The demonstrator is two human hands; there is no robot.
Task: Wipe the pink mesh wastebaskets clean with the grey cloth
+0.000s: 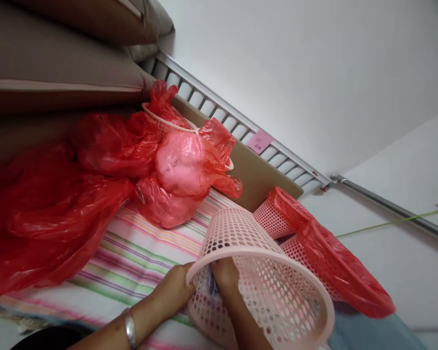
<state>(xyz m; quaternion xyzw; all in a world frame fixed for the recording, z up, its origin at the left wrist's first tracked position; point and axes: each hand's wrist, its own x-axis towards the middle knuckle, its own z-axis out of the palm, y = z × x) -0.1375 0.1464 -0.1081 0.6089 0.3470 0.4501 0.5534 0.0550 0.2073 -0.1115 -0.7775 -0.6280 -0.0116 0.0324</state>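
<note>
White walls point(295, 73) fill the upper right of the head view, with a slatted metal railing point(222, 108) running diagonally down from the upper middle and a pink note point(260, 141) on it. Below the railing lies a tan board point(248, 181), and a metal pipe point(387, 199) crosses the right side, with a thin green strand point(387, 222) in front of it. Brown padded pieces point(58, 53) fill the upper left. A striped cloth point(138, 243) spreads across the lower left and middle, with crumpled red plastic bags point(51, 209) heaped on it at the left; a red bag with pale pink contents point(180, 163) sits near the middle, by a white-rimmed basket point(164, 124). The open pink basket point(264, 253) lies tilted at the lower middle, its mouth toward the camera. The left hand point(175, 288), below a silver bracelet point(130, 330), is closed on the left side of its rim, pinching it. The right hand point(225, 276) reaches inside, its fingers bent beside a bluish-grey item point(210, 286); whether they pinch it cannot be told. At the right, baskets draped in red plastic point(343, 262) lean just beside the open one.
</note>
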